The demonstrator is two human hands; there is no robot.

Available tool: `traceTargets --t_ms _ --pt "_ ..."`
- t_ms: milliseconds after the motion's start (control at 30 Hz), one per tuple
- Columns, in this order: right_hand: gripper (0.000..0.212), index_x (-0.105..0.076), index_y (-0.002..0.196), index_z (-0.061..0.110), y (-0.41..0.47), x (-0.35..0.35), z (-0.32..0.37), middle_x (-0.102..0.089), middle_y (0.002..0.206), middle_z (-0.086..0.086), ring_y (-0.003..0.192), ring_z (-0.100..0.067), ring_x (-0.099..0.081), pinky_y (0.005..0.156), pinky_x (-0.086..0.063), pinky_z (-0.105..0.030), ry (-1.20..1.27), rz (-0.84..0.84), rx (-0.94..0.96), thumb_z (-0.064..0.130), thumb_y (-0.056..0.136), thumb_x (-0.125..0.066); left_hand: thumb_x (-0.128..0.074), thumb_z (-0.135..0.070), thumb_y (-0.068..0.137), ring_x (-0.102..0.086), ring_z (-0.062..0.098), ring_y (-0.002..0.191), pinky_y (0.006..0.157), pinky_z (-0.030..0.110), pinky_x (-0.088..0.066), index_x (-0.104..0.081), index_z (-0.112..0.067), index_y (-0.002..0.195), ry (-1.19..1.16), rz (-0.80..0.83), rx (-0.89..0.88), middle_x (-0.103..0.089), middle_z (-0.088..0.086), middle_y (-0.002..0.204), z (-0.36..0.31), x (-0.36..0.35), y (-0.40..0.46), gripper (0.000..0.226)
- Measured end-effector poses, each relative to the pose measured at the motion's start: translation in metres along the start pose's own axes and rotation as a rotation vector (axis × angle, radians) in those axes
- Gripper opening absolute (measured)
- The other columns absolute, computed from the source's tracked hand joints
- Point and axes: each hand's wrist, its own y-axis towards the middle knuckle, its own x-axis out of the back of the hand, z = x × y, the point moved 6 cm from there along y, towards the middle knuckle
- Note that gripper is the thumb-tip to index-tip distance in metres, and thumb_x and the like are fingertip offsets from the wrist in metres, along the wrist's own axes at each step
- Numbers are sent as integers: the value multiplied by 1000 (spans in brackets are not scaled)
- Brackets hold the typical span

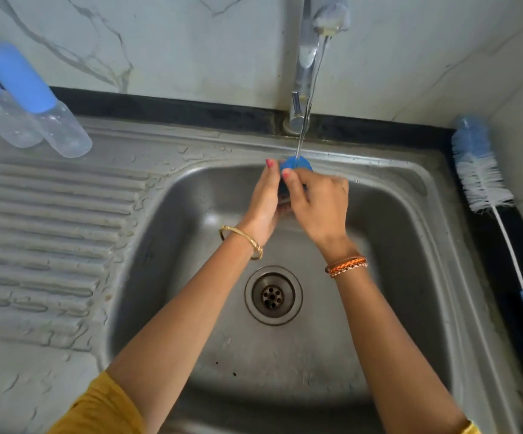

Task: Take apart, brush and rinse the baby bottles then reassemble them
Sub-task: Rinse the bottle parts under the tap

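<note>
Yellow sleeves [103, 405] are framing the bottom of the view as both forearms are reaching out over the sink [379, 308], so that run-off is falling straight toward the drain [273, 295]. Up under the tap [305, 64], the left hand [265, 202] and right hand [319, 205] are together pinching a small blue bottle part [296, 163]; each grip is grasping it, fingertips at its edges, leaving its top exposed to the thin stream [308, 98]. What kind of part it is, I cannot tell. Two baby bottles [34, 98] with blue caps are lying on the draining board at far left, probably waiting their turn or set aside to drip. On the table to the right, the bottle brush [486, 183] is lying within easy reach, bristles away from the person.
</note>
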Motion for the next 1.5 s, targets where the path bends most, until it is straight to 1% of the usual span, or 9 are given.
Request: traceTargets --t_ms 133,267,400,567,767,933,1033,1200,1500 --pt "46 -52 55 15 3 -6 -12 -46 47 11 55 -14 -42 63 -33 -29 438 18 -435 32 98 -44 -34 -20 101 -55 5 72 66 21 -44 -56 -24 84 203 -76 -350 -58 -5 78 -17 -6 0 29" --pt "39 -58 73 9 -2 1 15 -60 60 -12 59 -32 -55 70 -32 -34 99 -12 21 30 98 -36 -42 -15 97 -52 11 52 49 20 -43 -53 -10 65 -8 -306 67 -56 -1 50 -24 2 21 34" --pt "41 -54 67 15 -3 5 5 -54 52 1 47 -23 -50 77 -28 -36 -55 34 351 32 97 -32 -41 -31 97 -41 8 29 33 8 -28 -45 -15 69 123 -265 348 -47 0 44 -18 3 6 33" --pt "38 -46 61 21 3 11 -1 -52 69 -2 70 -20 -48 65 -30 -28 287 -57 -346 27 98 -41 -33 -33 101 -54 0 60 52 15 -45 -58 -17 88 181 -211 -258 -57 -2 74 -19 -6 -13 32" --pt "38 -65 78 11 11 3 -2 -67 93 -15 92 -32 -61 85 -49 -41 391 -22 -555 33 98 -41 -31 -26 100 -60 0 89 73 13 -48 -55 -24 96 233 -78 -472 -59 4 98 -28 -11 -17 24" --pt "42 -64 93 1 9 16 30 -67 83 -22 80 -41 -60 72 -39 -37 130 -120 -98 28 100 -33 -42 -26 98 -51 11 53 40 13 -39 -52 -14 68 -3 -340 44 -55 0 56 -38 -4 4 34" --pt "38 -58 73 6 -1 22 41 -56 51 -9 46 -30 -51 67 -29 -32 -41 -142 329 26 94 -34 -43 -31 95 -46 11 35 29 12 -30 -46 -12 70 -61 -241 323 -50 0 43 -38 -5 1 31" --pt "27 -61 82 14 -5 23 17 -64 71 1 63 -19 -61 81 -28 -34 -317 -87 797 23 95 -40 -41 -36 95 -28 9 21 22 11 -13 -45 -8 73 11 -122 508 -41 5 34 -33 -2 -13 35" --pt "30 -45 67 20 1 -6 5 -54 62 6 61 -14 -49 67 -35 -34 394 5 -166 27 95 -36 -51 -33 94 -50 13 54 33 14 -37 -51 -15 66 55 -489 126 -53 4 68 -40 3 -2 33"
